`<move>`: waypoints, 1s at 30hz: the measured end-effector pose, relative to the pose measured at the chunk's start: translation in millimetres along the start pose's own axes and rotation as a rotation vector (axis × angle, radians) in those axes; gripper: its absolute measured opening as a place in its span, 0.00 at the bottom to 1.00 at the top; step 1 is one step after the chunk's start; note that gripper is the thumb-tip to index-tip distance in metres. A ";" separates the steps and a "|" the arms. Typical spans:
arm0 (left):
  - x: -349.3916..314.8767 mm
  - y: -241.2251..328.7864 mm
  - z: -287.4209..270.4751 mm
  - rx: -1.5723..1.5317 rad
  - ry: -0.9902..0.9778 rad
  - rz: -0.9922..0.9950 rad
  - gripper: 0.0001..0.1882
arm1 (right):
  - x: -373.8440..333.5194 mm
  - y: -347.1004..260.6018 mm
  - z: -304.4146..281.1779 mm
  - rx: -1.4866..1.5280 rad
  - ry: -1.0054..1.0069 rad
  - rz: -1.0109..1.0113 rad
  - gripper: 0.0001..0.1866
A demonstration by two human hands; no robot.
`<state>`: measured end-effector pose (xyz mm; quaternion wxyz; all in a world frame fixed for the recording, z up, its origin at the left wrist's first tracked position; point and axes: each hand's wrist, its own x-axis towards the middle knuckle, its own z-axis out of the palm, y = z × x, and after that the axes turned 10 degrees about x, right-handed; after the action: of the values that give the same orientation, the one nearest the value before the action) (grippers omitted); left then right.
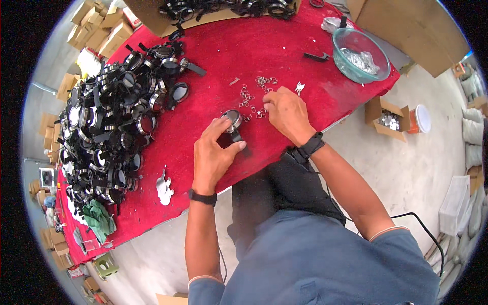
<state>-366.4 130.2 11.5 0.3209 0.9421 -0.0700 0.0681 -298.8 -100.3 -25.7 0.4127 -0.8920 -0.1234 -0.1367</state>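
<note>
My left hand [212, 150] holds a wristwatch [233, 117] with a round metal case and a dark strap, thumb and fingers gripping it just above the red cloth. My right hand [287, 113] is closed in a pinch over the small metal buckles [245, 95] scattered on the cloth. Whatever lies between its fingertips is too small or hidden to name. A few small white sticks [299, 88] lie beyond the right hand. To the left rises a large heap of similar black-strapped watches [109, 119].
The red-covered table [213, 61] carries a teal bowl [358, 76] of small silvery pieces at far right. A cardboard box [152, 18] of more watches stands at the back. White discs [163, 189] and a green cloth [99, 219] lie at left. On the floor sits an open carton [376, 112].
</note>
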 end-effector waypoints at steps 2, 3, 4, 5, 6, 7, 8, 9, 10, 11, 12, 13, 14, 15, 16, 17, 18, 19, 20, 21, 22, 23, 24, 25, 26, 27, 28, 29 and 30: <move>0.6 -1.0 -0.5 -0.001 -0.017 -0.006 0.34 | 3.1 1.2 -0.9 -0.001 -0.035 -0.085 0.07; 0.8 -1.2 -0.8 -0.001 -0.025 -0.009 0.35 | 4.3 4.8 -0.6 -0.015 -0.082 -0.115 0.06; 0.8 -1.3 -1.1 -0.002 -0.027 -0.015 0.35 | 5.0 10.5 0.4 -0.028 -0.129 -0.145 0.06; -0.1 -2.1 -0.9 -0.003 -0.029 -0.024 0.35 | 5.4 11.2 -1.5 -0.042 -0.178 -0.175 0.06; -0.6 -2.6 -0.5 -0.005 -0.031 -0.033 0.35 | 4.5 12.4 -5.0 -0.047 -0.179 -0.176 0.06; -0.3 -2.5 0.3 -0.008 -0.028 -0.028 0.35 | 3.2 13.8 -9.7 -0.051 -0.180 -0.177 0.06; -0.5 -2.2 -0.3 -0.007 -0.022 -0.029 0.34 | 2.1 13.0 -13.0 -0.051 -0.185 -0.182 0.06; -0.2 -1.8 -0.6 -0.005 -0.016 -0.030 0.34 | 0.5 13.7 -14.6 -0.021 -0.147 -0.210 0.08; 0.9 -1.1 -0.4 0.022 0.003 -0.007 0.34 | -1.4 11.3 -12.6 0.095 -0.127 -0.140 0.08; 1.6 -1.1 0.4 0.051 0.022 0.012 0.34 | -4.4 4.0 -12.4 0.210 -0.111 -0.068 0.08; 1.3 -1.7 1.6 0.079 0.033 0.029 0.33 | -9.0 -4.6 -13.0 0.326 -0.097 0.012 0.08; 1.6 -1.3 0.2 0.101 0.033 0.034 0.33 | -12.9 -15.7 -11.4 0.446 -0.126 0.054 0.08; 4.0 1.4 -0.8 0.116 0.026 0.049 0.33 | -16.6 -31.0 -10.3 0.558 -0.145 0.103 0.08; 5.8 3.6 -1.2 0.132 0.021 0.063 0.33 | -19.5 -40.5 -6.7 0.670 -0.165 0.153 0.08; 6.8 3.4 -0.5 0.128 0.016 0.067 0.33 | -21.5 -40.7 1.2 0.619 -0.127 0.014 0.08; 7.4 2.6 -1.5 0.128 0.013 0.070 0.33 | -21.8 -39.5 10.5 0.568 -0.089 -0.125 0.08; 7.7 2.0 -2.7 0.126 0.009 0.073 0.33 | -21.9 -38.2 17.6 0.516 -0.051 -0.264 0.08; 7.6 2.7 -4.5 0.156 0.001 0.110 0.30 | -22.8 -35.8 22.1 0.437 -0.009 -0.396 0.09; 8.0 -0.3 -4.8 0.167 -0.006 0.114 0.29 | -24.1 -37.6 24.2 0.380 0.010 -0.416 0.09; 8.4 -3.4 -4.8 0.176 -0.013 0.119 0.27 | -25.6 -39.1 25.7 0.321 0.030 -0.437 0.09; 9.2 -6.2 -4.9 0.186 -0.020 0.125 0.26 | -26.8 -40.9 27.1 0.263 0.049 -0.457 0.09; 10.7 -7.1 -5.3 0.162 -0.038 0.104 0.25 | -27.8 -42.7 28.8 0.231 0.065 -0.453 0.10; 12.7 -7.2 -6.7 0.137 -0.056 0.084 0.24 | -28.1 -44.7 30.9 0.198 0.080 -0.450 0.10; 14.7 -6.9 -8.2 0.113 -0.074 0.064 0.23 | -28.3 -45.6 32.1 0.166 0.095 -0.446 0.11; 15.8 -6.2 -9.6 0.118 -0.079 0.070 0.22 | -28.9 -45.1 32.7 0.158 0.105 -0.453 0.10; 16.7 -5.2 -11.3 0.123 -0.085 0.076 0.21 | -29.1 -44.3 33.3 0.149 0.115 -0.460 0.10; 17.9 -5.7 -11.5 0.128 -0.091 0.082 0.20 | -30.1 -43.9 33.8 0.141 0.125 -0.467 0.10; 20.5 -7.9 -11.3 0.119 -0.083 0.103 0.18 | -31.4 -44.9 34.7 0.152 0.148 -0.462 0.10; 20.7 -8.5 -11.2 0.125 -0.091 0.099 0.18 | -32.8 -46.7 36.0 0.164 0.171 -0.457 0.10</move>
<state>-345.6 141.9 18.8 0.2540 0.9578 -0.1266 0.0451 -339.9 -46.8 -26.6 0.4508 -0.7899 -0.2972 -0.2908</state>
